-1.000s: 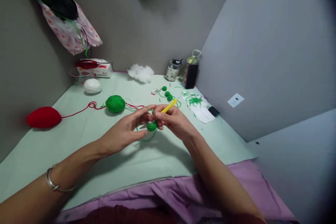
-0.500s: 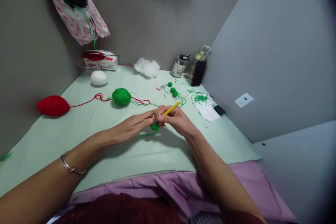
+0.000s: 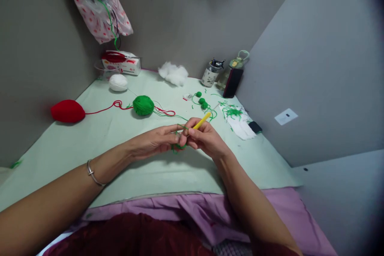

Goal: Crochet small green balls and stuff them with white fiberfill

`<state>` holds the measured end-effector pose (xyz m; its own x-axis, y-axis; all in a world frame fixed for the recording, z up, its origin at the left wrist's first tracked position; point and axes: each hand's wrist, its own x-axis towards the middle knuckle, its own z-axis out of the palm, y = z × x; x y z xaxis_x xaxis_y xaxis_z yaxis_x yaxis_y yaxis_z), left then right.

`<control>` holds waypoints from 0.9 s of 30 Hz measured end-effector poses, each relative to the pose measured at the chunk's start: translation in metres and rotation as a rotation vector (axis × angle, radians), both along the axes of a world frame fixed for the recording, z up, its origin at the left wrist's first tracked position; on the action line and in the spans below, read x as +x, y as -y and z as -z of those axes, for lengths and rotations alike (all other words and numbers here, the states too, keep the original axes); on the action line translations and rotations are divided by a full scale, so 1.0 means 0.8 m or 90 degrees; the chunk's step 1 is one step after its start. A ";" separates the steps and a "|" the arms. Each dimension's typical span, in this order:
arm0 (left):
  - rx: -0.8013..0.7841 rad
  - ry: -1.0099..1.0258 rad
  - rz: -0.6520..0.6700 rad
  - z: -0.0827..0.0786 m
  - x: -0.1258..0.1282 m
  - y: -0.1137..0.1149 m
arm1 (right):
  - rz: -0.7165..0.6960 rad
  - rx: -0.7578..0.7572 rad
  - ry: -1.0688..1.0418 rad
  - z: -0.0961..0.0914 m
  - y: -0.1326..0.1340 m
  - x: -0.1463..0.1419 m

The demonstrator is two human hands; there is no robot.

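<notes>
Over the middle of the table, my right hand (image 3: 207, 136) grips a crochet hook by its yellow handle (image 3: 202, 120). My left hand (image 3: 159, 140) meets it there, its fingers pinched on a small green crochet piece (image 3: 180, 146). Fingers cover most of that piece, and the hook's tip is hard to make out. Green yarn runs over my left fingers and back to a green yarn ball (image 3: 143, 105) on the table. Little green crocheted balls (image 3: 203, 103) lie beyond my right hand.
A red yarn ball (image 3: 68, 111) and a white one (image 3: 118, 83) sit at the left. Stuffing (image 3: 173, 74), a pen cup (image 3: 211, 74), a bottle (image 3: 237, 63) and a leaning phone (image 3: 233, 83) line the back. Green yarn scraps (image 3: 233, 112) lie on white paper (image 3: 243, 128) at right.
The whole view has shifted, so things sit further right in it. My left fingers have lifted apart a little, and the green piece is more hidden between my hands.
</notes>
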<state>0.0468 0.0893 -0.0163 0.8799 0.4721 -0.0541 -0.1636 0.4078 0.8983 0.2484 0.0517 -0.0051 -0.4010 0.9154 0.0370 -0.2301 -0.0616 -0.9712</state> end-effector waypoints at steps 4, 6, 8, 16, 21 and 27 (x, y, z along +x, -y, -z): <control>0.086 -0.012 -0.079 0.007 0.008 0.002 | 0.030 -0.008 0.006 0.002 0.002 -0.009; 0.125 -0.028 -0.132 0.010 0.012 0.004 | 0.066 -0.009 0.009 0.004 0.002 -0.014; 0.143 -0.044 -0.164 0.011 0.017 0.007 | 0.094 -0.011 0.018 0.007 0.002 -0.019; 0.181 -0.074 -0.267 0.025 0.028 0.009 | 0.128 -0.026 0.002 0.016 -0.003 -0.030; 0.173 -0.082 -0.262 0.034 0.028 0.010 | 0.110 -0.032 -0.030 0.016 -0.004 -0.032; 0.090 -0.067 -0.180 0.022 0.019 0.008 | 0.101 -0.048 -0.068 0.015 -0.009 -0.023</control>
